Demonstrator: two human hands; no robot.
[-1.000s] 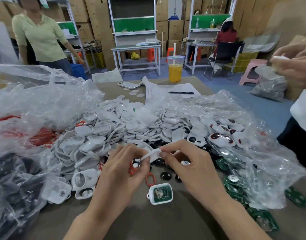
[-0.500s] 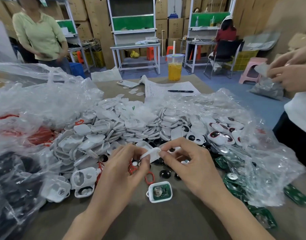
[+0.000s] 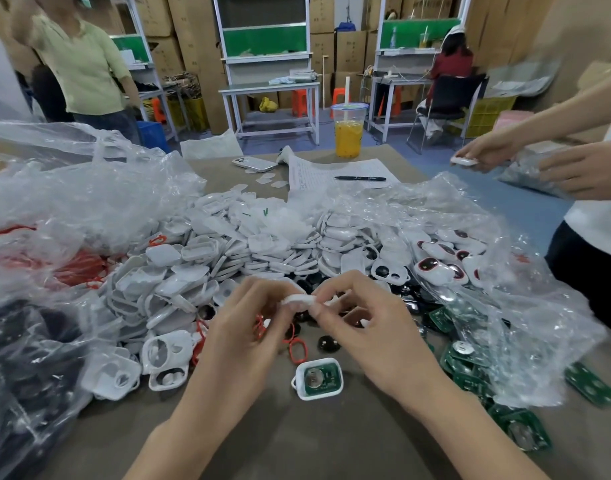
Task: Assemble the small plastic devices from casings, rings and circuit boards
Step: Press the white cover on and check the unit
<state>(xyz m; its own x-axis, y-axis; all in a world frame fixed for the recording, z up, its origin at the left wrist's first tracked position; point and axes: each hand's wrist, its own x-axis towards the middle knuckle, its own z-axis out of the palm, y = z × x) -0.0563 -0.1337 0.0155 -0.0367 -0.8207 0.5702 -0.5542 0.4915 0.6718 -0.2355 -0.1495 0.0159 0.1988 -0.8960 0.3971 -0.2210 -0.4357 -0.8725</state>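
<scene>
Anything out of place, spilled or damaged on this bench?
Nothing damaged or spilled. The left hand and right hand pinch a white casing; other casings lie heaped loose, apparently working stock. One stray: an orange drink cup, upright at the table's far edge near the paperwork.

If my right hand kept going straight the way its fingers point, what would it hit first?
The right hand points leftward; first comes the white casing it pinches, then probably the left hand on the casing's other side.

Stacked cardboard boxes [image 3: 193, 46] along the far wall, blue floor [image 3: 525, 206], white-framed workbenches [image 3: 269, 88] with green back panels [image 3: 264, 41] (two in view), black chair [image 3: 449, 95], orange stools [image 3: 299, 98], yellow crate [image 3: 491, 110].
</scene>
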